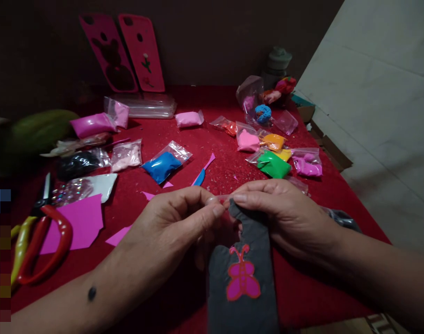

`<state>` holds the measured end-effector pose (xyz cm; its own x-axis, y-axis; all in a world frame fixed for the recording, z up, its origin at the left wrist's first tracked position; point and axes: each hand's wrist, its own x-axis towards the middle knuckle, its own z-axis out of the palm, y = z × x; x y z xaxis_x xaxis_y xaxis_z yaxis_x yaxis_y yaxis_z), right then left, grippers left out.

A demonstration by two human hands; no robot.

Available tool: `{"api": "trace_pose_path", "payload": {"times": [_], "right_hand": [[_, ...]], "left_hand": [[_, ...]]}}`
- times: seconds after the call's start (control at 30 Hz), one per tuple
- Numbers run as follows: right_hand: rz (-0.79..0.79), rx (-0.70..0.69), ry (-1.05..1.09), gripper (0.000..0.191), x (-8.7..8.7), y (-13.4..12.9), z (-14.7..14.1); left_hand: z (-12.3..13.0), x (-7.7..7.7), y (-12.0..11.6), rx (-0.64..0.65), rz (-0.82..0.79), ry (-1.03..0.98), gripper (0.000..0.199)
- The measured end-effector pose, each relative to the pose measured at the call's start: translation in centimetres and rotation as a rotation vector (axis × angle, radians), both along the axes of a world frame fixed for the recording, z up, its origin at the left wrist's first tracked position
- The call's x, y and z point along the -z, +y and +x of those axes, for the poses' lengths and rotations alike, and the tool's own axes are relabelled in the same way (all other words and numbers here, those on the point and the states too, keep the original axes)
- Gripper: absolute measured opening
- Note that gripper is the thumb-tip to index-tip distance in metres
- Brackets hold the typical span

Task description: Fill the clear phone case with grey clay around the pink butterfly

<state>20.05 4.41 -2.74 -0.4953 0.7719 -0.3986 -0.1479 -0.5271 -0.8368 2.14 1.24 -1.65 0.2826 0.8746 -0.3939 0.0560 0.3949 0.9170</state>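
Note:
A clear phone case [218, 311], partly covered with dark grey clay, stands upright between my hands near the table's front. On the grey layer sits a pink butterfly [243, 280] with red outlines and antennae. My right hand [284, 211] grips the top right part of the case, its thumb pressed on the grey clay. With thumb and index finger, my left hand [184, 220] pinches the case's bare clear top edge at the left. The grey clay has an uneven, notched border around the uncovered upper left corner. My other left fingers are mostly hidden behind the case.
Scissors [43, 232] and a cut pink sheet [81, 225] lie at the left. Clay packets spread across the red table, among them blue [163, 164] and green [272, 164]. Two pink phone cases [144, 53] lean on the back wall. A lidded jar [278, 60] stands back right.

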Motion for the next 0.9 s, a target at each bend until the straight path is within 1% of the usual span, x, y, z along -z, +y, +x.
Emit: {"api": "trace_pose_path", "payload": {"times": [0.1, 0.17, 0.33, 0.4, 0.5, 0.67, 0.8, 0.9], "right_hand": [[-0.015, 0.051, 0.115, 0.015, -0.23, -0.05, -0.18], [-0.025, 0.058, 0.129, 0.015, -0.38, -0.16, -0.20], [-0.086, 0.015, -0.036, 0.017, -0.42, -0.34, -0.05], [-0.086, 0.004, -0.071, 0.015, -0.35, -0.28, 0.00], [-0.065, -0.009, -0.086, 0.014, -0.30, -0.17, 0.06], [-0.085, -0.012, -0.016, 0.018, -0.45, -0.26, 0.09], [-0.108, -0.016, -0.091, 0.017, -0.36, -0.26, 0.08], [-0.094, -0.004, -0.130, 0.017, -0.22, -0.19, 0.07]], "left_hand": [[-0.11, 0.07, 0.15, -0.015, 0.004, 0.009, 0.030], [-0.27, 0.05, 0.23, -0.015, 0.013, 0.021, 0.029], [-0.55, -0.09, 0.26, -0.003, 0.030, 0.031, 0.027], [-0.52, -0.11, 0.25, -0.011, 0.020, 0.034, 0.027], [-0.48, -0.09, 0.25, -0.016, 0.010, 0.024, 0.026], [-0.43, -0.26, 0.21, -0.024, 0.045, 0.017, 0.023], [-0.29, -0.20, 0.13, -0.016, 0.037, 0.029, 0.024], [-0.27, -0.11, 0.14, -0.020, 0.024, 0.019, 0.024]]}}
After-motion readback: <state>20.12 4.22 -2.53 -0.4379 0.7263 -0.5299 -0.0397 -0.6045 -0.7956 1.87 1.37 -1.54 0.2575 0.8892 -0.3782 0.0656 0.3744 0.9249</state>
